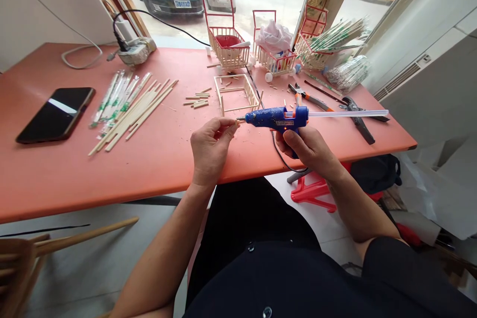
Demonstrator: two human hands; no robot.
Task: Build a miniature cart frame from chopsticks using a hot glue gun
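Note:
My right hand [309,151] grips the handle of a blue hot glue gun [278,118], with a clear glue stick [348,114] sticking out of its back. The gun's nozzle points left at my left hand [210,146]. That hand pinches a small piece of wooden stick [234,123] between thumb and forefinger, right at the nozzle tip. Both hands hover above the near edge of the orange table [156,159]. A half-built frame of wooden sticks [235,93] lies on the table just beyond them.
A pile of chopsticks, some wrapped [128,107], lies left of centre beside a black phone [55,113]. Short cut sticks [196,100] are scattered. Small stick carts [227,44] stand at the back. Pliers [309,98] and cutters [359,117] rest at right. A power strip [136,51] sits far left.

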